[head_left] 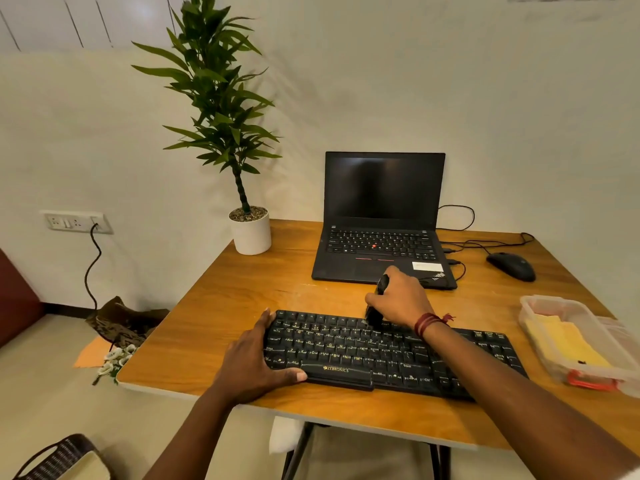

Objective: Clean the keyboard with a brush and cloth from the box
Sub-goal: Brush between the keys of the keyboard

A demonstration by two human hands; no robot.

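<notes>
A black keyboard [388, 355] lies along the front of the wooden table [242, 299]. My left hand [256, 362] clasps its left end, fingers over the far edge and thumb pressed on the near edge. My right hand [401, 299] grips a black brush [375, 311], its bristles down on the keyboard's top rows near the middle. To the right stands a clear plastic box [540, 303] with a yellow cloth [564, 344] folded inside it.
An open black laptop [381, 237] stands behind the keyboard, with a black mouse [512, 266] and cables to its right. A potted plant in a white pot [251, 233] occupies the far left corner. Beyond the table's left edge, a bag and flowers lie on the floor.
</notes>
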